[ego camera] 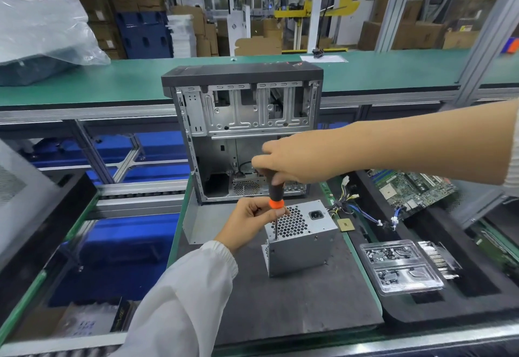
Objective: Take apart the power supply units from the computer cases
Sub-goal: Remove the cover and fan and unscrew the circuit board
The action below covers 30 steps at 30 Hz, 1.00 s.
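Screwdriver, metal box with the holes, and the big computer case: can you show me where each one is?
screwdriver [273, 185]: head view, on its black handle below the right hand.
power supply unit [302, 252]: head view, on its plain metal side wall.
computer case [241, 71]: head view, on its dark top panel.

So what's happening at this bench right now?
A person is unscrewing a power supply unit that stands on the dark mat, already out of the open computer case behind it. The right hand grips the screwdriver handle from above, while the left hand pinches it near the orange collar, steadying the tip at the unit's top edge. A motherboard and a clear parts tray lie to the right.
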Available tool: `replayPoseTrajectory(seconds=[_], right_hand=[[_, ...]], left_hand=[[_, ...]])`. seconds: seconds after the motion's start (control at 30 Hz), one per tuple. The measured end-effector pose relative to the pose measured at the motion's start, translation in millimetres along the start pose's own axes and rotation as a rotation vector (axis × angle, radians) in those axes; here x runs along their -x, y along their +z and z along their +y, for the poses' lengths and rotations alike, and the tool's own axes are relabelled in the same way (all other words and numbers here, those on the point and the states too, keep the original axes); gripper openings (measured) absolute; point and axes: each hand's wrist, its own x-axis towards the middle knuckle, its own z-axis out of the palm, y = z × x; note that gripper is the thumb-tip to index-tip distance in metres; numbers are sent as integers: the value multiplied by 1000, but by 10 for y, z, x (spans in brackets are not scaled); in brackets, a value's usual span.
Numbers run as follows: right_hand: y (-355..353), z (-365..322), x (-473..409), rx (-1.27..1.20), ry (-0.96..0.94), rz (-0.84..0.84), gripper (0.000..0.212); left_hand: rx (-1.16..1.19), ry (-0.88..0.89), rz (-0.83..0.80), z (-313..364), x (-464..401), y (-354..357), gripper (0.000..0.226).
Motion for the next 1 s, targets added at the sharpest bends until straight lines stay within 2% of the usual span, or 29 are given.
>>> replayPoseTrajectory(seconds=[0.07,0.13,0.17,0.23,0.3,0.37,0.43,0.47,0.53,0.6,0.67,0.7,0.73,0.77,0.8,0.9,1.0], right_hand=[[-4,14,33,7,-146,9,34],[-27,29,54,-80,-181,22,38],[-46,33,63,-154,-145,20,39],[-58,26,33,-215,15,60,57],[-55,-30,-5,-110,178,97,69],[-49,-53,-55,-46,191,48,59],[-130,-37,-50,-167,72,-74,28],[-197,7,-34,-234,13,-142,26],[-297,73,-14,-324,-19,-224,38],[-288,32,-20,-356,81,-199,48],[-228,-62,-49,-255,212,-154,65],[-197,-75,-74,-162,229,-119,65],[-175,-65,-102,-107,208,-95,56],[-178,-47,-116,-121,166,-110,38],[-210,-23,-97,-208,117,-164,21],[-289,50,-25,-464,79,-257,41],[-213,-33,-23,-387,270,-212,66]], left_hand=[[-2,5,2,-5,9,-21,9],[-20,-9,14,-7,15,-39,12],[-24,-17,18,-11,13,-42,14],[-18,-27,32,1,11,-32,13],[-15,-40,42,17,11,-29,14],[-14,-46,44,26,12,-35,14],[-12,-52,41,32,12,-28,12],[-14,-57,38,37,15,-21,13],[-28,-75,39,40,13,-5,14],[-36,-93,37,43,4,4,9],[-34,-103,20,42,-3,0,11],[-29,-103,8,45,-5,-7,13],[-24,-99,-6,51,-4,-11,14],[-17,-92,-21,57,-5,-10,15],[-11,-83,-35,64,-3,-8,15],[-13,-67,-47,89,-21,23,11],[-17,-64,-49,84,-41,50,13]])
